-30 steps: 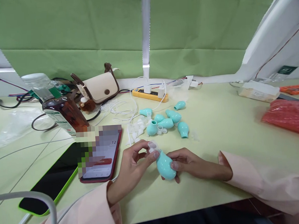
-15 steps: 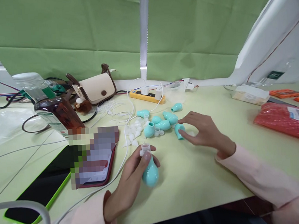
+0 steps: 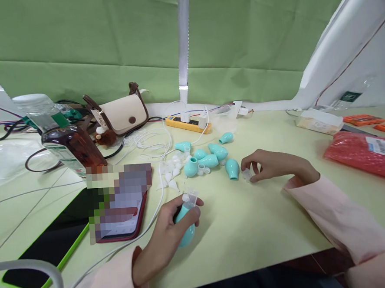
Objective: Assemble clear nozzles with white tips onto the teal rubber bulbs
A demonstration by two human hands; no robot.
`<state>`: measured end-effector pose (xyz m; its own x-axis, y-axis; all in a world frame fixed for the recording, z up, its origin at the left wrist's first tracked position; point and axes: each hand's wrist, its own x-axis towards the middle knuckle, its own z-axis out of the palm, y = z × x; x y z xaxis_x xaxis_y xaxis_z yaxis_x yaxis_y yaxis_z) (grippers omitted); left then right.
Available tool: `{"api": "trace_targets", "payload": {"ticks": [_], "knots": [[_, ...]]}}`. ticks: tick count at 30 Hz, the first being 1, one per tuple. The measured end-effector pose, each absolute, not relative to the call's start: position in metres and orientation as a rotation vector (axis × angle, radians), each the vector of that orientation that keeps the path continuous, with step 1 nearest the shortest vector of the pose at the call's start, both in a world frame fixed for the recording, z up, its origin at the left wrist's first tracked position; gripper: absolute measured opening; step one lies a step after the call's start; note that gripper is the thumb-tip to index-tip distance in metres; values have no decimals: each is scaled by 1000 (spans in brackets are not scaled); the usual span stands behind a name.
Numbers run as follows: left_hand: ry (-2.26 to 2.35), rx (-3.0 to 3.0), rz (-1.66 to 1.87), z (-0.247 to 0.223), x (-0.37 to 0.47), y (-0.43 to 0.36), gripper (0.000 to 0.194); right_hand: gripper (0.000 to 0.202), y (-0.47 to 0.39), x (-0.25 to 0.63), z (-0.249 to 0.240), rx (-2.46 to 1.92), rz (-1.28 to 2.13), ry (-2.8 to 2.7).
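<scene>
My left hand (image 3: pixel 165 237) is wrapped round a teal squeeze bulb (image 3: pixel 187 236), held tilted near the front of the table. A clear plastic fitting (image 3: pixel 192 198) with a small white side stub sits in the bulb's upper end. Over on the right, my right hand (image 3: pixel 270 163) pinches a small translucent plastic piece (image 3: pixel 246 174) at the tabletop. Just left of those fingertips a loose teal bulb (image 3: pixel 232 169) lies with its mouth toward me. Several more teal bulbs (image 3: pixel 209 161) are heaped behind it, with small clear fittings (image 3: pixel 201 169) among them.
White translucent plastic bits (image 3: pixel 171 173) lie left of the bulbs, beside a white cable. Two phones, one in a red case (image 3: pixel 141 216) and one in a green case (image 3: pixel 51 239), are at the left. A dark bottle (image 3: pixel 72 147), handbag (image 3: pixel 122 115), yellow power strip (image 3: pixel 186 125) and red package (image 3: pixel 359 155) stand farther out.
My right hand has moved right, off the loose teal bulb and onto the small translucent piece. In my left hand the bulb has tipped, its fitting now leaning right.
</scene>
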<state>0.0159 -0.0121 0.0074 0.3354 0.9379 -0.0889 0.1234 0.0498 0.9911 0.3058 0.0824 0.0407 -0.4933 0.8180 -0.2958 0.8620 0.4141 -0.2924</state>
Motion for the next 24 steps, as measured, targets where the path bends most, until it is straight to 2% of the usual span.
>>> {"api": "trace_targets", "payload": {"ticks": [3, 6, 9, 13, 18, 24], "knots": [[1100, 1415, 832, 10, 18, -13, 18, 26, 77, 298, 45, 1447, -710, 2622], [1100, 1364, 823, 9, 20, -14, 19, 24, 68, 284, 45, 1409, -646, 2730], [1077, 1265, 824, 8, 22, -13, 23, 26, 60, 266, 34, 1413, -350, 2915], [1072, 1218, 887, 7, 22, -11, 23, 23, 53, 242, 3, 1361, 208, 3217], [1060, 1217, 912, 7, 22, -9, 18, 24, 63, 226, -22, 1333, 673, 3262], [1034, 1259, 878, 4, 23, -10, 14, 28, 70, 216, -10, 1436, 626, 2940]]}}
